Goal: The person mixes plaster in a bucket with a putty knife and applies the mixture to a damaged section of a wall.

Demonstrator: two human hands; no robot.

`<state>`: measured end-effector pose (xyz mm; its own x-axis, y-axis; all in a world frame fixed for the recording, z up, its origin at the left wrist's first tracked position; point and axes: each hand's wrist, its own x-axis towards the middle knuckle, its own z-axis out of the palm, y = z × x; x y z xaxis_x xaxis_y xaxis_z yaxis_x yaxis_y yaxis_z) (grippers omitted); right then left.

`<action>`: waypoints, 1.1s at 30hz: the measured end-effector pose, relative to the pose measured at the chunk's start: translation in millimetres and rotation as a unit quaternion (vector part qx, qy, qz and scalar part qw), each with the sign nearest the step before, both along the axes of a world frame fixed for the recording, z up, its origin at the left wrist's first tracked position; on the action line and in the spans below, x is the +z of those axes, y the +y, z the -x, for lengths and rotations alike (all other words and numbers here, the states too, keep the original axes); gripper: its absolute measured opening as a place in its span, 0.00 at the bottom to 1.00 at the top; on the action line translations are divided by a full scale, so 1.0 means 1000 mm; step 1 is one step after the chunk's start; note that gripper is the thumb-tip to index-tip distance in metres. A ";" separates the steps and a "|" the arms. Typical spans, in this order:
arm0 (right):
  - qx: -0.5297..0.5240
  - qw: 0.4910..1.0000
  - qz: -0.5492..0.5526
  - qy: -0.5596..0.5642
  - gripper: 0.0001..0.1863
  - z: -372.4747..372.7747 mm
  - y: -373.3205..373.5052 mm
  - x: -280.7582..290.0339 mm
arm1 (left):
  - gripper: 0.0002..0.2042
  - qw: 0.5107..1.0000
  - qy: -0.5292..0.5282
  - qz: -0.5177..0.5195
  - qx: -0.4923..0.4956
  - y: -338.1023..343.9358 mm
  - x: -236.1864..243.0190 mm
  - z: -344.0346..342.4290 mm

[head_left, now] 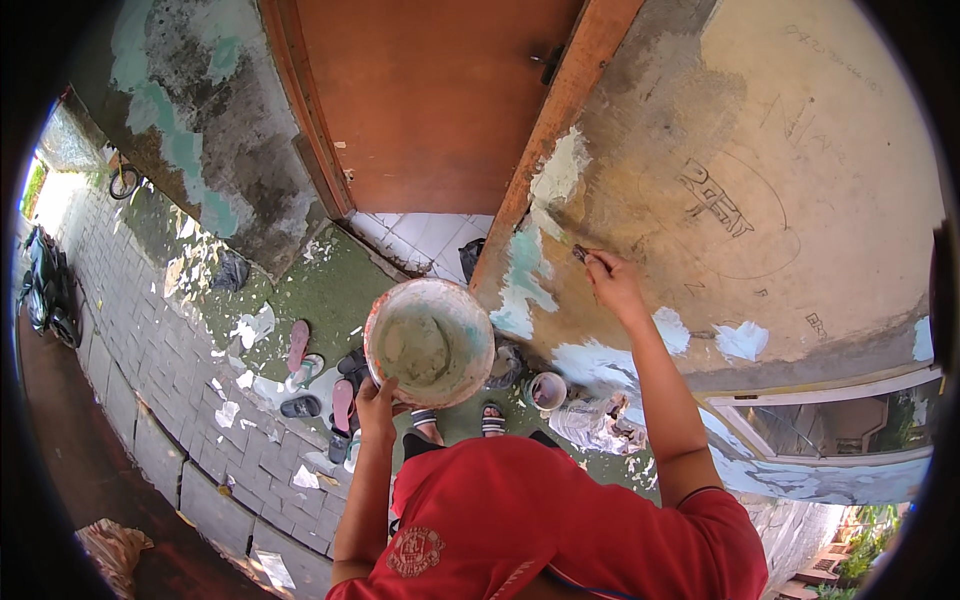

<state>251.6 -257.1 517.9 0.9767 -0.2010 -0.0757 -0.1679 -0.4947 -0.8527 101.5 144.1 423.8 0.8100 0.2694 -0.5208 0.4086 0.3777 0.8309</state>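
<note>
My left hand (376,408) grips the near rim of a round basin (460,390), with the thumb over the edge. Grey-green paste (415,350) lies in its bottom, and its pale wall is smeared with white and reddish stains. Raised to the right, my right hand (614,284) is closed on a small dark tool (580,253), held close against the wall (640,190). The fingers cover most of this tool, so its kind does not show. Just left of it, pale filler (562,172) and light-blue paint (524,280) patch the bare plaster beside the door frame.
A brown door (430,100) stands ahead, above a white tiled sill (420,235). Sandals (343,400) and paint flakes (255,325) lie on the floor to the left. A small bucket (546,391) and a whitish sack (595,424) sit by the wall. A motorbike (48,285) is far left.
</note>
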 end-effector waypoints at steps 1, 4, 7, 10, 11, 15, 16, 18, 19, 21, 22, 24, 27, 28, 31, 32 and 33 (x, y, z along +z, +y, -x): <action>0.001 1.000 -0.002 0.008 0.14 -0.002 0.001 -0.007 | 0.08 1.000 0.002 0.001 -0.002 0.002 -0.003 0.001; -0.005 1.000 -0.023 0.013 0.14 -0.011 0.004 -0.025 | 0.08 1.000 0.004 0.002 -0.005 0.005 -0.013 0.003; -0.022 0.997 -0.066 -0.015 0.13 -0.018 0.002 -0.037 | 0.09 1.000 0.003 0.004 -0.003 0.006 -0.020 0.005; -0.018 0.995 -0.086 -0.043 0.12 -0.024 -0.006 -0.045 | 0.10 1.000 0.005 0.006 -0.006 0.007 -0.021 0.006; -0.013 0.995 -0.083 -0.054 0.12 -0.026 -0.010 -0.047 | 0.11 1.000 0.006 0.006 -0.008 0.007 -0.021 0.006; -0.046 0.993 -0.085 -0.070 0.13 -0.028 -0.014 -0.058 | 0.14 1.000 0.020 -0.003 -0.013 0.003 -0.009 0.006; -0.053 0.992 -0.079 -0.086 0.13 -0.029 -0.012 -0.058 | 0.14 1.000 0.022 -0.001 -0.015 0.002 -0.006 0.006; -0.069 0.988 -0.069 -0.119 0.13 -0.031 -0.009 -0.059 | 0.15 1.000 0.023 -0.005 -0.020 0.003 -0.006 0.007; -0.072 0.988 -0.053 -0.129 0.13 -0.033 -0.012 -0.060 | 0.15 0.999 0.022 -0.010 -0.023 0.002 -0.008 0.006; -0.078 0.986 -0.022 -0.148 0.13 -0.034 -0.021 -0.063 | 0.16 0.999 0.019 -0.011 -0.027 0.002 -0.011 0.007; -0.088 0.984 -0.049 -0.150 0.13 -0.033 -0.021 -0.061 | 0.16 0.999 0.020 -0.006 -0.024 0.002 -0.010 0.008; -0.107 0.977 -0.101 -0.152 0.13 -0.025 -0.021 -0.056 | 0.16 1.000 0.021 -0.002 -0.015 0.000 -0.006 0.010; -0.051 0.997 -0.006 -0.061 0.13 -0.004 -0.027 -0.040 | 0.16 1.000 0.023 -0.004 0.005 0.002 -0.007 0.016; -0.048 0.996 0.009 -0.081 0.13 0.004 -0.026 -0.039 | 0.16 1.000 0.023 -0.003 0.001 0.004 -0.012 0.016; -0.036 0.991 0.057 -0.119 0.12 0.013 -0.011 -0.034 | 0.15 1.000 0.026 -0.005 -0.001 0.006 -0.018 0.015; -0.032 0.990 0.076 -0.118 0.11 0.011 0.001 -0.024 | 0.15 1.000 0.028 -0.009 0.000 0.009 -0.018 0.017; -0.027 0.988 0.095 -0.116 0.11 0.008 0.011 -0.019 | 0.15 1.000 0.029 -0.010 0.001 0.012 -0.020 0.018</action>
